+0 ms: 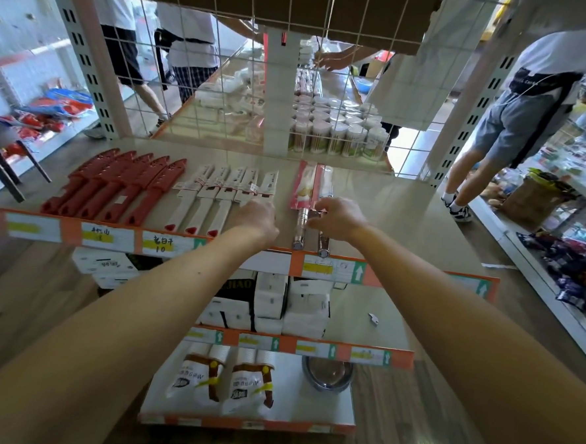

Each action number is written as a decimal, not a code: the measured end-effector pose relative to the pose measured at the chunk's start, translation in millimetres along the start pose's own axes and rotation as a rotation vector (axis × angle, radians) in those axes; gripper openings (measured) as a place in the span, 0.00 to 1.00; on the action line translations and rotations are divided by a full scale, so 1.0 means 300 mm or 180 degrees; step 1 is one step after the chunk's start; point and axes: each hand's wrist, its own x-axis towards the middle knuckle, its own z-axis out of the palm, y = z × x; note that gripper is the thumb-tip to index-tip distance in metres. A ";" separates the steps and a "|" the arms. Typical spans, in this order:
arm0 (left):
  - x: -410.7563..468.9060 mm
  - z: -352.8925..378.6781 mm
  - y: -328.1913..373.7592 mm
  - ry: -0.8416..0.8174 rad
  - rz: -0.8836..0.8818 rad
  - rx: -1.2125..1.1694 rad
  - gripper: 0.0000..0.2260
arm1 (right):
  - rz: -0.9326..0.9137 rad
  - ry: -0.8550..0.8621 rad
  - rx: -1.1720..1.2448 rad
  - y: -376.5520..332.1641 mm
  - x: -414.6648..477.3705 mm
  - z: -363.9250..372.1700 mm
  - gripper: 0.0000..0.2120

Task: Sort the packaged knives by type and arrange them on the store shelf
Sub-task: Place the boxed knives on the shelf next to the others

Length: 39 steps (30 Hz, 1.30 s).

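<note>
Steel-handled knives (300, 226), two: my right hand (340, 218) curls its fingers round one; white knives (218, 191) touch my left hand (258, 217), grip unclear.

On the shelf (389, 200), sheathed knives (115, 187) lie left, boxed knives (218, 189) centre, metal-handled knives (307, 188) right.

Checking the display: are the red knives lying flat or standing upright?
Lying flat: the red knives rest side by side on the shelf, handles toward the front.

Before me: red sheathed knives (115, 183), white knives (214, 200) with red tips, pink-packaged knives (307, 185) with silvery handles (300, 231); orange shelf edge (296, 260), its labels (107, 238) white and yellow
</note>
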 end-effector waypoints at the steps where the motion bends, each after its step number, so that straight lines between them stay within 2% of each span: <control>1: -0.005 -0.008 0.009 0.0091 0.0089 -0.0010 0.14 | 0.0028 0.0043 0.0041 0.004 0.000 0.001 0.18; 3: -0.017 -0.023 0.035 0.0205 0.0304 -0.0176 0.16 | 0.0113 0.0070 0.0159 0.008 0.001 0.000 0.18; 6: -0.030 -0.025 0.077 -0.0031 0.0473 -0.0538 0.17 | 0.0327 0.0043 0.0413 0.015 0.007 0.002 0.18; 11: -0.040 -0.009 0.102 -0.0179 0.0365 -0.0733 0.17 | 0.0673 -0.0080 0.0850 0.022 0.008 0.010 0.18; 15: -0.043 -0.011 0.105 -0.0162 0.0300 -0.0946 0.18 | 0.0776 0.0046 0.1201 0.028 0.014 0.014 0.20; 21: -0.052 -0.008 0.118 -0.0232 0.0239 -0.1270 0.19 | 0.0744 0.0109 0.1145 0.030 0.021 0.017 0.20; 39: -0.063 -0.007 0.123 -0.0220 0.0263 -0.1121 0.17 | 0.0665 0.0078 0.0782 0.023 0.008 0.013 0.19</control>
